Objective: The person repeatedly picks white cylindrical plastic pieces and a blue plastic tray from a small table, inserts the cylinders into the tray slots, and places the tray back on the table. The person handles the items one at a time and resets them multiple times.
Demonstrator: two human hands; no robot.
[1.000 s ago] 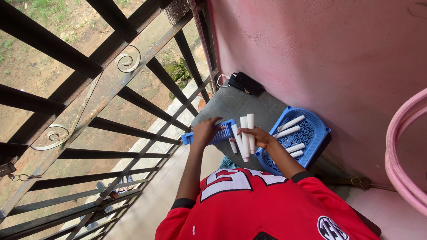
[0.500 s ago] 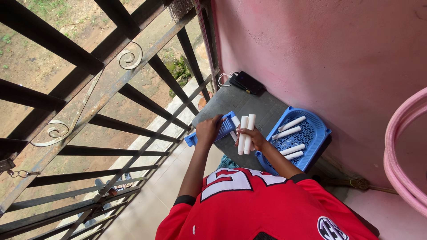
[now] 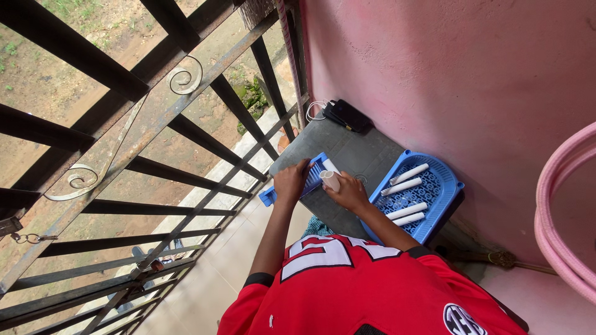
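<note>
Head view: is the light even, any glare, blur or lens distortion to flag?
Head view: soft daylight, no harsh glare; the railing bars are dark against bright ground; wide-lens bending toward the edges; both hands, left hand and right hand, the white tubes and the blue tray are sharp, without motion blur.

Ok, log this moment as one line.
left hand: steadying blue rack | right hand: gripping white tubes at rack | blue tray: four tubes

Home balcony, upper floor: black scrolled iron railing (image 3: 124,124) over dirt yard (image 3: 68,37) below, pink plastered wall (image 3: 447,80), tiled floor (image 3: 211,285), coiled pink hose (image 3: 568,217).
</note>
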